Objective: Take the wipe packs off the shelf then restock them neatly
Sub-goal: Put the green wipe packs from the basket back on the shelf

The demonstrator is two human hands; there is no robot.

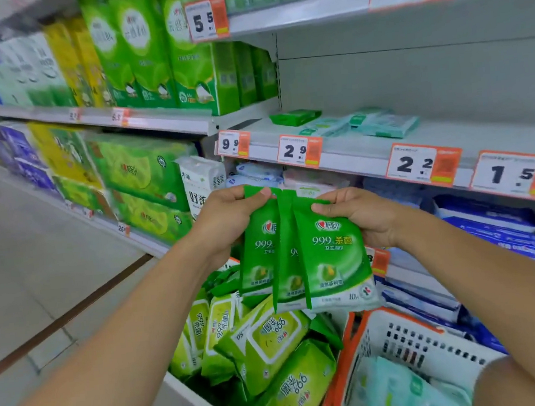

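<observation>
Three small green wipe packs [316, 257] hang upright in front of me, fanned side by side. My left hand [228, 216] pinches their top left edge and my right hand [361, 214] grips the top right edge of the front pack. Behind them runs the grey shelf [384, 147], where one green pack [296, 117] and a few pale teal packs [379, 123] lie flat. Below my hands a white basket [193, 400] holds several larger lime-green wipe packs [272, 341] piled loosely.
A second white basket with orange rim [427, 341] at the lower right holds pale teal packs [395, 389]. Price tags [300, 149] line the shelf edge. Green tissue bundles [149, 51] fill the shelves to the left; blue packs [501, 231] sit on the lower right shelf. Tiled aisle floor [38, 255] lies left.
</observation>
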